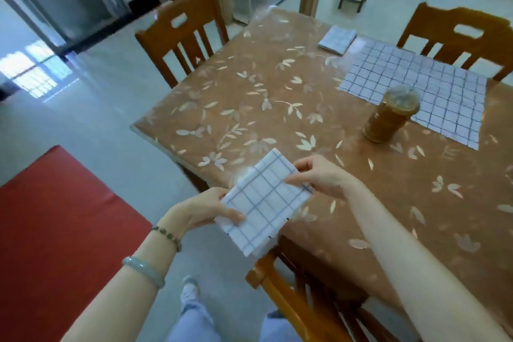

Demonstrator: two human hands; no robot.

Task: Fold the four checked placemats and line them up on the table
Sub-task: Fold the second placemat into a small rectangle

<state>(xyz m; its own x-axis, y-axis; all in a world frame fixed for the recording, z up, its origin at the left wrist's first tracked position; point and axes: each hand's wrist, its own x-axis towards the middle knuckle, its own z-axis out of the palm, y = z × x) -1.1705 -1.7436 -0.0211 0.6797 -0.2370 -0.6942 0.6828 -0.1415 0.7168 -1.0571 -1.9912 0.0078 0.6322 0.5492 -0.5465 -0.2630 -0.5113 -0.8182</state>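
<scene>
A folded checked placemat (263, 203) is in the air over the table's near left corner. My left hand (202, 209) pinches its near left edge, my right hand (319, 178) grips its far right edge. Another folded checked placemat (337, 39) lies flat near the far edge of the table (249, 97). An unfolded checked placemat (433, 86) is spread out at the far right of the table. Only these three placemats are in view.
An amber jar with a clear lid (391, 114) stands on the near corner of the spread placemat. Wooden chairs stand at the far left (183, 33), far right (455, 36) and near side (302, 294) of the table. A red mat (55, 230) lies on the floor at left.
</scene>
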